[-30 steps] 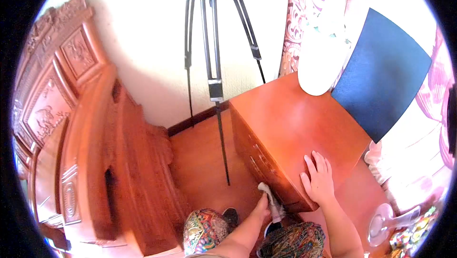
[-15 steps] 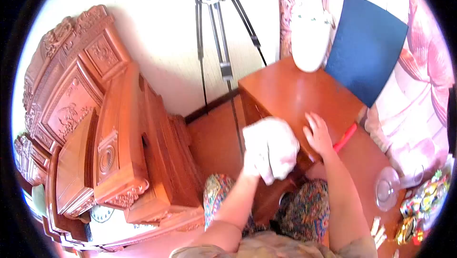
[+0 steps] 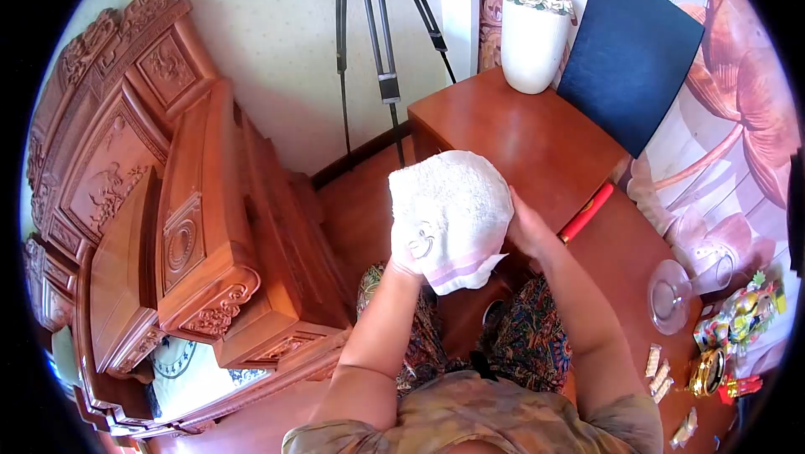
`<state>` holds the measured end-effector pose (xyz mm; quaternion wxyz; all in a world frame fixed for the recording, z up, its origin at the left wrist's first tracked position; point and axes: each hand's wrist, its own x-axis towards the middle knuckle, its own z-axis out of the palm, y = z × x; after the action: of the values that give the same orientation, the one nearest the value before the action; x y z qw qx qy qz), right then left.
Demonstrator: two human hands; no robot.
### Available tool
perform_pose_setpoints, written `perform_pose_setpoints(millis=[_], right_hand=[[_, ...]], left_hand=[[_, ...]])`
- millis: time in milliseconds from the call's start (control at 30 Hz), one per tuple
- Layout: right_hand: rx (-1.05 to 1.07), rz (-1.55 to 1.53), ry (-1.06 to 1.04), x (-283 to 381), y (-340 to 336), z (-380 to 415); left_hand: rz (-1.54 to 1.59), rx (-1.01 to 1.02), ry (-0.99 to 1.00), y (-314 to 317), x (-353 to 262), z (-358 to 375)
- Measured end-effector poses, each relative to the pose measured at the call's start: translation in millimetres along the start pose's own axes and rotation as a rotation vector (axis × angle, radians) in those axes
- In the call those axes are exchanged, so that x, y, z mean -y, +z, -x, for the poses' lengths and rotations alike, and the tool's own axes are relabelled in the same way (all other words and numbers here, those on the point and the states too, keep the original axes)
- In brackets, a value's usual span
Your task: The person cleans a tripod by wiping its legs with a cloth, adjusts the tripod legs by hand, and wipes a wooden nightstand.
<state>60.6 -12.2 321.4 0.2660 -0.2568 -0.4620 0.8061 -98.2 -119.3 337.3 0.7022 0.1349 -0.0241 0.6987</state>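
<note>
A white terry towel, bunched into a rounded shape, is held up over my lap. A lilac stripe and a small printed smile show on its lower part. My left hand grips its lower left side, most of the fingers covered by the cloth. At the right edge is my right hand, closed against the towel with its fingertips partly behind it. The red-brown wooden table stands just beyond.
A white vase and a dark blue panel stand on the table's far side. A red object lies right of it, near a glass dish and wrapped snacks. Tripod legs and carved furniture are ahead and left.
The towel has come up and spread wider in my left hand. My right hand has left the tabletop and moved left to the towel's edge. The view has shifted slightly.
</note>
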Motion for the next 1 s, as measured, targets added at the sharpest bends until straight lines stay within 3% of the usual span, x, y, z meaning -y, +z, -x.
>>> perform_pose_setpoints(millis=[67,200,233,300,333,467,533,633,667,800,933,1000], right_hand=[[0.011,-0.235,0.188,-17.0,2.5,7.2],[0.057,-0.477,0.07,-49.1,9.2,21.4],[0.108,-0.614,0.014,-48.1,14.8,26.7],[0.16,-0.816,-0.059,-50.6,16.5,26.7],[0.159,-0.809,-0.055,-52.6,13.8,27.6],[0.102,-0.645,-0.086,-47.6,14.3,29.9],[-0.037,-0.513,-0.09,-42.3,17.2,26.4],[-0.021,-0.623,-0.079,-28.2,20.7,21.6],[-0.02,-0.662,-0.083,-22.6,23.3,19.9],[0.007,-0.56,-0.072,-7.2,28.5,-14.5],[0.013,-0.517,-0.042,-2.2,37.2,-78.5],[0.153,-0.498,-0.021,3.4,45.8,-113.9]], left_hand=[[0.058,0.0,-0.023,-11.0,3.8,3.4],[0.104,-0.035,-0.102,-33.7,8.5,5.8],[-0.058,-0.21,-0.1,-33.5,8.4,3.9],[-0.124,-0.232,-0.175,-33.1,2.4,2.0],[-0.195,-0.263,-0.258,-33.8,-0.6,1.6],[-0.516,-0.44,-0.263,-24.3,-4.1,-7.0],[-0.62,-0.484,-0.224,-33.4,-9.9,-11.8],[-1.199,-0.616,0.036,-32.6,-22.1,-17.2],[-1.229,-0.594,0.201,-64.3,-30.1,-25.6],[-0.986,-0.762,0.448,-55.8,-68.1,-46.9],[-0.808,-0.792,0.628,-52.2,-102.7,-73.0],[-0.756,-0.813,0.708,-52.7,-116.7,-81.8]])
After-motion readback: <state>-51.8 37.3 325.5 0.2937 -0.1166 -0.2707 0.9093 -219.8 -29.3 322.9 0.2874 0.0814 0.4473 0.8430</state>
